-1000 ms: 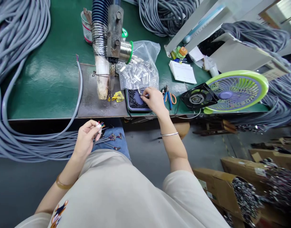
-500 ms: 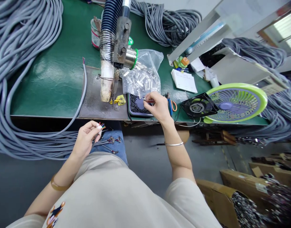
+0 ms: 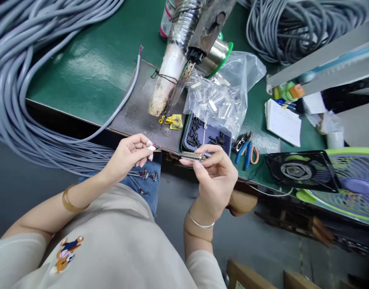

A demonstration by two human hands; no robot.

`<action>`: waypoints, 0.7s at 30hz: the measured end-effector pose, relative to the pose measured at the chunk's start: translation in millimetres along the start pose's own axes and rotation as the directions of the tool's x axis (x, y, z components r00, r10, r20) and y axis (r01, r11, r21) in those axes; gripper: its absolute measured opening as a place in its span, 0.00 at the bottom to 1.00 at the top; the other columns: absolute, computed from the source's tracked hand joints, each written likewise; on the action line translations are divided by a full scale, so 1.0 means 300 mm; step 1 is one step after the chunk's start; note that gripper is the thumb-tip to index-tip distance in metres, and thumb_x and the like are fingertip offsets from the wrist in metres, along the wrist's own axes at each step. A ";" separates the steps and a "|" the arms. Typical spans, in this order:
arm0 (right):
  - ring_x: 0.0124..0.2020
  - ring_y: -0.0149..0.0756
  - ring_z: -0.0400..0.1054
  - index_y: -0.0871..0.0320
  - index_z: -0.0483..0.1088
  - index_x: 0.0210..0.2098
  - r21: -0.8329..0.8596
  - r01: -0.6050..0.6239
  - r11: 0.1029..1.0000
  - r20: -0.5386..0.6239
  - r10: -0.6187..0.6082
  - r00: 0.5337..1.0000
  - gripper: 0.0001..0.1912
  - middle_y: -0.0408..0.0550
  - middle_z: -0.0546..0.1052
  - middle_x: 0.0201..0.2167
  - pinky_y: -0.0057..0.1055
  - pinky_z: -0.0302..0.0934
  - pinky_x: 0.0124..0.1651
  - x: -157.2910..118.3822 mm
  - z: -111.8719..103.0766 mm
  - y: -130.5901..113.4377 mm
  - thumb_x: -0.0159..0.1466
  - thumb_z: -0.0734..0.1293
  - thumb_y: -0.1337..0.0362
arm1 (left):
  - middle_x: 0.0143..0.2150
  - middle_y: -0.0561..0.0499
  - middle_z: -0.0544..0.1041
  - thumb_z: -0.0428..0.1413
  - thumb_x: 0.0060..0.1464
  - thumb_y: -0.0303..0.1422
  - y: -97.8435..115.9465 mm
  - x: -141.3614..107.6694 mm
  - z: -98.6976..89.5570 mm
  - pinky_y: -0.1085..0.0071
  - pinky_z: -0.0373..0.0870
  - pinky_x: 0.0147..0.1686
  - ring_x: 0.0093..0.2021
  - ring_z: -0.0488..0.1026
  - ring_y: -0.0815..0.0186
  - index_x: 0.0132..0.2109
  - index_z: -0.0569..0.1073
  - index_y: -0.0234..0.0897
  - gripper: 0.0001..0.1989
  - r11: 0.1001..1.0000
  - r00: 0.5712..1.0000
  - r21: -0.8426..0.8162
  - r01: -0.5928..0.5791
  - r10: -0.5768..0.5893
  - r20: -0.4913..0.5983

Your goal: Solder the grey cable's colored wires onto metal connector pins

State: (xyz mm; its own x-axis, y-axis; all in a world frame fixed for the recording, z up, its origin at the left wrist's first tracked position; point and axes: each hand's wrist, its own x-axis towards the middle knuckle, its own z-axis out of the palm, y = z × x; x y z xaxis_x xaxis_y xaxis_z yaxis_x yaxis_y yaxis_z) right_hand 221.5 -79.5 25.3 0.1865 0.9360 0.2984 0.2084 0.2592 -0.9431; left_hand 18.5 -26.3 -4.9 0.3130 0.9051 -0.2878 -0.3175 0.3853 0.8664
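My left hand [image 3: 131, 153] pinches the end of a grey cable, whose thin coloured wires [image 3: 156, 148] fan out past the fingertips toward the right. In my right hand [image 3: 216, 172] is a metal connector [image 3: 192, 156] with a row of pins, gripped between thumb and fingers. A small gap separates the wires from the connector. Just behind the connector sits a purple tray [image 3: 228, 142] of small black parts. A clear bag [image 3: 214, 100] of metal pieces overlaps the tray's back edge.
A soldering tool [image 3: 181, 86] and a white tube [image 3: 164, 88] hang over a metal plate [image 3: 127, 116]. Grey cable coils [image 3: 12, 80] lie at left. Blue-handled pliers [image 3: 247, 152], a notepad [image 3: 283, 122] and a black fan [image 3: 303, 170] are at right. Finished-looking connectors [image 3: 145, 174] rest on the lap.
My right hand has come away from the tray toward my left hand, and a connector now shows in it. The view has shifted and turned.
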 end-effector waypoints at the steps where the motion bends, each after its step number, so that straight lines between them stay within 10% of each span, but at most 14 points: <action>1: 0.32 0.31 0.75 0.55 0.64 0.28 0.010 0.002 1.000 -0.004 -0.002 1.000 0.12 0.45 0.72 0.39 0.35 0.81 0.36 -0.002 0.005 0.009 0.63 0.70 0.69 | 0.23 0.53 0.74 0.67 0.47 0.33 -0.004 0.002 0.005 0.80 0.56 0.17 0.17 0.62 0.77 0.33 0.71 0.32 0.12 1.000 1.000 0.004 -0.009 0.009 -0.002; 12: 0.33 0.38 0.75 0.52 0.67 0.29 -0.151 0.123 0.981 -0.240 -0.157 0.958 0.10 0.46 0.73 0.38 0.42 0.76 0.33 0.006 0.063 0.084 0.62 0.72 0.67 | 0.21 0.55 0.71 0.66 0.45 0.28 0.011 -0.005 0.028 0.80 0.56 0.18 0.17 0.60 0.78 0.31 0.72 0.33 0.09 0.999 0.998 0.016 -0.033 0.034 -0.052; 21: 0.38 0.37 0.76 0.51 0.66 0.32 -0.349 0.273 0.896 -0.044 -0.306 0.951 0.10 0.44 0.79 0.38 0.37 0.73 0.38 0.007 0.118 0.099 0.64 0.69 0.72 | 0.25 0.53 0.72 0.66 0.45 0.29 0.016 -0.008 0.027 0.80 0.54 0.16 0.17 0.59 0.78 0.30 0.74 0.32 0.08 0.996 0.995 0.068 -0.064 0.069 -0.075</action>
State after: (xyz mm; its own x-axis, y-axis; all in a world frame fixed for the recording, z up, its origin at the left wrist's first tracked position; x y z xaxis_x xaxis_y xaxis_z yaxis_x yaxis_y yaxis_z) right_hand 194.1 -61.3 -7.3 0.1556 0.8003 0.5790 0.5731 0.4043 -0.7128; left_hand 23.3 -28.1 3.4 0.2221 0.9405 -0.2572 -0.2750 0.3135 0.9089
